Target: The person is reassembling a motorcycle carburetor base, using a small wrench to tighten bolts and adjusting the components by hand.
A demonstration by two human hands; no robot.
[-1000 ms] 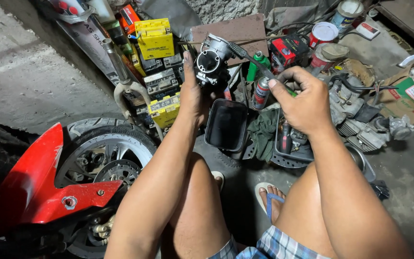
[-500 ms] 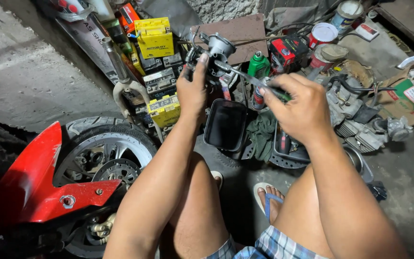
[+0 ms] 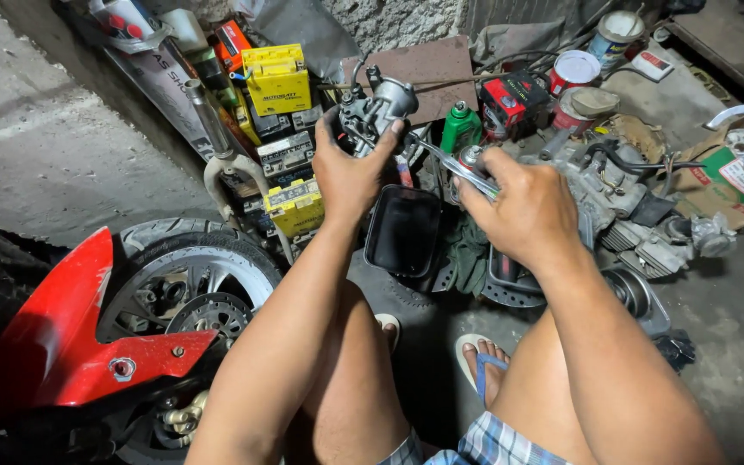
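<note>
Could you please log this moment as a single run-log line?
left hand: holds carburetor | right hand: grips metal tool against it

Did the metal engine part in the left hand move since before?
Yes. The metal part in the left hand has swung toward the brown board by the wall. Earlier it sat lower and nearer the yellow batteries.

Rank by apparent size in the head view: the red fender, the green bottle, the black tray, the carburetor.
1. red fender, though nearest the camera
2. black tray
3. carburetor, in the left hand
4. green bottle
</note>
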